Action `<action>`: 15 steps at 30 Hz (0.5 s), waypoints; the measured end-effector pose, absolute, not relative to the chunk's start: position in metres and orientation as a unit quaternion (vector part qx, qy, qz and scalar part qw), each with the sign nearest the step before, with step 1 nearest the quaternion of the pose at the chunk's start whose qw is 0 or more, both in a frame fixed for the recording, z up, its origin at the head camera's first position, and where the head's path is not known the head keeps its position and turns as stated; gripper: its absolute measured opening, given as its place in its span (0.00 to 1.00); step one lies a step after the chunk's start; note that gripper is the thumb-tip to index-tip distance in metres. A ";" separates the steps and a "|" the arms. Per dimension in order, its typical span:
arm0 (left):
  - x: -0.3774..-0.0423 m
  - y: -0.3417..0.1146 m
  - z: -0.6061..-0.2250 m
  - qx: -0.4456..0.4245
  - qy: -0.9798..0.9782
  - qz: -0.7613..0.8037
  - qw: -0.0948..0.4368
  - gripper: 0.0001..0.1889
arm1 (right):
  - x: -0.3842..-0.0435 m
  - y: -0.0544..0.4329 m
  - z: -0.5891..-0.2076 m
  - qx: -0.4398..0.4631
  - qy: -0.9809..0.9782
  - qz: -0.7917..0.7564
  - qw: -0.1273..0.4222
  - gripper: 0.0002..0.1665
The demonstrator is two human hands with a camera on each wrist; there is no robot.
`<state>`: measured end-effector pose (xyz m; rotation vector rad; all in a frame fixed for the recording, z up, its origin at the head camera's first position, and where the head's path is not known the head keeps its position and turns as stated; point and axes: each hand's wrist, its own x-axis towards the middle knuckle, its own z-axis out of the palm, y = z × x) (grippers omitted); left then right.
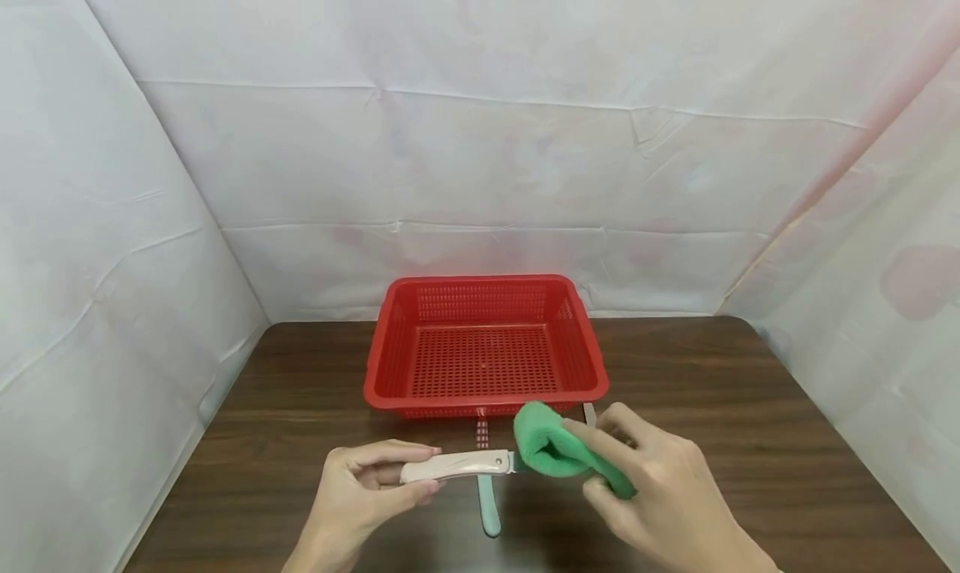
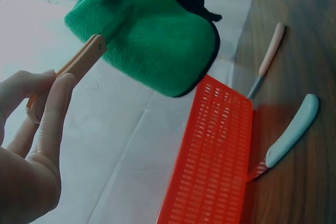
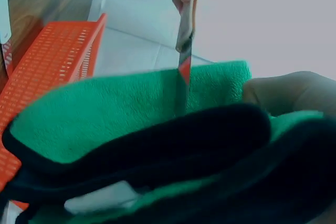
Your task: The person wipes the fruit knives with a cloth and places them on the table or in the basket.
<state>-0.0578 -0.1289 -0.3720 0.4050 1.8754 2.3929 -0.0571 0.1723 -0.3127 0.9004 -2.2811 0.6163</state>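
Note:
My left hand [image 1: 362,500] pinches the pale handle of a folding knife [image 1: 459,465], its blade pointing right. My right hand [image 1: 660,483] grips a folded green cloth [image 1: 551,444] with dark edging, which hides most of the blade in the head view. In the right wrist view the shiny blade [image 3: 183,80] lies against the cloth's fuzzy face, between its folds. Below the folding knife lies a knife with a mint-green handle [image 1: 489,506] and a red-and-white patterned blade. A third knife, with a pale pink handle [image 2: 272,51], shows in the left wrist view.
A red perforated plastic basket [image 1: 381,365] stands at the back of the dark wooden table [image 1: 712,390]. Both loose knives lie at the basket's front side, blades towards it. Pale sheeting [image 1: 487,165] hangs behind and on both sides.

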 end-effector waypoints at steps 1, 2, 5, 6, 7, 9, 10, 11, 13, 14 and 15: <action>-0.058 -0.129 -0.372 0.133 0.609 0.781 0.038 0.17 | -0.057 0.171 -0.313 0.351 -0.860 0.225 0.293 0.28; -0.058 -0.128 -0.373 0.138 0.606 0.782 0.037 0.17 | -0.058 0.169 -0.313 0.365 -0.857 0.218 0.290 0.29; -0.060 -0.128 -0.376 0.153 0.597 0.787 0.031 0.17 | -0.060 0.164 -0.315 0.392 -0.852 0.199 0.284 0.32; -0.062 -0.127 -0.377 0.161 0.592 0.790 0.027 0.17 | -0.061 0.163 -0.316 0.399 -0.851 0.194 0.281 0.32; -0.063 -0.127 -0.378 0.168 0.586 0.792 0.023 0.17 | -0.061 0.161 -0.316 0.401 -0.854 0.185 0.276 0.33; -0.065 -0.127 -0.380 0.181 0.575 0.798 0.014 0.17 | -0.062 0.160 -0.318 0.407 -0.856 0.166 0.273 0.35; -0.067 -0.127 -0.380 0.184 0.569 0.801 0.011 0.17 | -0.063 0.159 -0.319 0.411 -0.856 0.157 0.271 0.35; -0.068 -0.127 -0.381 0.188 0.565 0.803 0.005 0.17 | -0.064 0.158 -0.320 0.414 -0.857 0.147 0.269 0.36; -0.071 -0.126 -0.382 0.191 0.559 0.807 0.000 0.16 | -0.065 0.158 -0.322 0.419 -0.859 0.130 0.264 0.38; -0.072 -0.125 -0.382 0.193 0.556 0.808 -0.002 0.16 | -0.066 0.158 -0.323 0.420 -0.862 0.122 0.258 0.40; -0.073 -0.125 -0.383 0.192 0.554 0.810 -0.003 0.16 | -0.067 0.158 -0.324 0.422 -0.862 0.115 0.256 0.41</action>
